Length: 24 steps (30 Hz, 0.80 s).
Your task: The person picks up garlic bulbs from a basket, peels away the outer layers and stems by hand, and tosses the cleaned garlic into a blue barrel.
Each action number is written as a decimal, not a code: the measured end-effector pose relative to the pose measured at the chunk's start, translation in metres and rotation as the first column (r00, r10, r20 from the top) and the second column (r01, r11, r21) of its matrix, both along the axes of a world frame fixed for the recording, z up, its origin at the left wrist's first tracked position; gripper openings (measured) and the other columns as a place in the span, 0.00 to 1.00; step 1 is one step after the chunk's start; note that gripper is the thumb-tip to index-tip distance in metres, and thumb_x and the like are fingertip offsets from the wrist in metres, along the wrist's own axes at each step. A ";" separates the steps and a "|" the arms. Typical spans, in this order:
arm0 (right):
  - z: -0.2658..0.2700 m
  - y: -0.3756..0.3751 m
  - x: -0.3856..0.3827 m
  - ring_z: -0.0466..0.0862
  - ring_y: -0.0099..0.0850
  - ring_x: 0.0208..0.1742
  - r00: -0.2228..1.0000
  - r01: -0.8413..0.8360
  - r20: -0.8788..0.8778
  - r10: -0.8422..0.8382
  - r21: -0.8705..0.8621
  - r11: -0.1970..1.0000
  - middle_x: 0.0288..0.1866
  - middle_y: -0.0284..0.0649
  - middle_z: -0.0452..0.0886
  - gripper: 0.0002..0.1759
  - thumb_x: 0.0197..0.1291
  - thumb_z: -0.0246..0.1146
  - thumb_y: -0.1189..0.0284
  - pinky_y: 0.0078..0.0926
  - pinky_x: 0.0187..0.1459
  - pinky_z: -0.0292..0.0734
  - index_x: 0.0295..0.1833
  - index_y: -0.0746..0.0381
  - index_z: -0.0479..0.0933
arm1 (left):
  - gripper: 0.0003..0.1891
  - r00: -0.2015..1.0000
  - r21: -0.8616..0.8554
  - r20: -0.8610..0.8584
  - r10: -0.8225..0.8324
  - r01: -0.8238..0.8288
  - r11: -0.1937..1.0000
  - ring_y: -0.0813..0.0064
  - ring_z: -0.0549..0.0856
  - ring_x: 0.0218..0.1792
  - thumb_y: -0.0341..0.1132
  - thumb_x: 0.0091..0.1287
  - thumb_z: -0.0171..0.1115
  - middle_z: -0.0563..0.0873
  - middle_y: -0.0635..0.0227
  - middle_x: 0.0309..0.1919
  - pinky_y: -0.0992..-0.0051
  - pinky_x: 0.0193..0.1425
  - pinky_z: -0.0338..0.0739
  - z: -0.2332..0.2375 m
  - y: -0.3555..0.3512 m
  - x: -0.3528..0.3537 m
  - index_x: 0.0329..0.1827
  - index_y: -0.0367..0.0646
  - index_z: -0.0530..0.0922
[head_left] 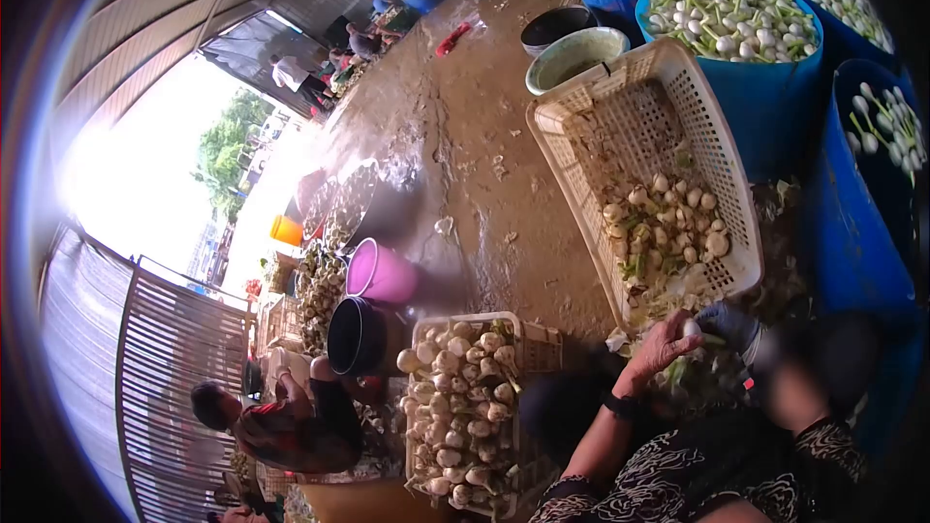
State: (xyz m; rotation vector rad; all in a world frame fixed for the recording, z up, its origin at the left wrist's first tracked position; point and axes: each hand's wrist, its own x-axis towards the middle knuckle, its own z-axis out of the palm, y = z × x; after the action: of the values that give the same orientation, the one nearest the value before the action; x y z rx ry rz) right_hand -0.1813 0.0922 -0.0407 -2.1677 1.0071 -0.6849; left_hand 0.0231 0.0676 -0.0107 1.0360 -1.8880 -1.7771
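Observation:
My left hand (663,347), bare with a dark band at the wrist, is closed around a white garlic bulb (691,328). Close beside it is my right hand (728,327) in a grey-blue glove, its fingers curled near the bulb's stalk; what it grips is hidden. Loose peelings and leaves (693,378) lie blurred below both hands. Just beyond them a beige plastic basket (712,116) lies tilted, with trimmed garlic bulbs (673,223) and scraps in its near part.
A crate of unpeeled garlic (465,407) stands to my left. Blue tubs (746,97) of cleaned garlic stand at the right. A pink bucket (383,273), a black bucket (360,334) and a seated person (291,431) are farther left. The floor (484,165) is wet and muddy.

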 end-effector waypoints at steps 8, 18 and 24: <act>0.019 0.003 0.017 0.81 0.43 0.42 0.939 0.310 0.164 -0.304 -0.016 0.950 0.38 0.45 0.81 0.11 0.61 0.59 0.69 0.34 0.45 0.76 0.44 0.64 0.78 | 0.22 0.942 0.350 0.076 0.327 -0.332 0.876 0.80 0.79 0.25 0.48 0.67 0.59 0.81 0.69 0.32 0.80 0.25 0.73 -0.007 -0.004 -0.009 0.49 0.34 0.77; 0.046 0.000 -0.005 0.68 0.15 0.14 -0.101 -0.556 0.623 -0.776 0.611 0.563 0.20 0.31 0.74 0.08 0.64 0.59 0.69 0.22 0.22 0.72 0.38 0.62 0.76 | 0.24 0.494 0.701 -0.677 0.546 0.204 0.684 0.66 0.80 0.33 0.45 0.56 0.60 0.81 0.56 0.41 0.73 0.25 0.77 -0.011 -0.018 -0.005 0.50 0.36 0.74; 0.032 -0.009 -0.006 0.79 0.28 0.49 0.971 0.208 0.037 -0.236 0.351 0.913 0.47 0.40 0.80 0.32 0.55 0.70 0.63 0.24 0.51 0.76 0.60 0.68 0.70 | 0.17 0.540 0.411 -0.455 0.708 -0.578 0.705 0.72 0.81 0.33 0.39 0.60 0.59 0.81 0.63 0.35 0.79 0.38 0.75 -0.042 -0.016 -0.009 0.46 0.36 0.77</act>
State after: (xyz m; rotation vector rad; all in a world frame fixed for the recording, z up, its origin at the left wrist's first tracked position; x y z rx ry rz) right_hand -0.1871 0.0829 -0.0090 -1.7271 1.2433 -0.6364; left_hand 0.0141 0.0519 -0.0531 0.9261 -0.7709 -1.5740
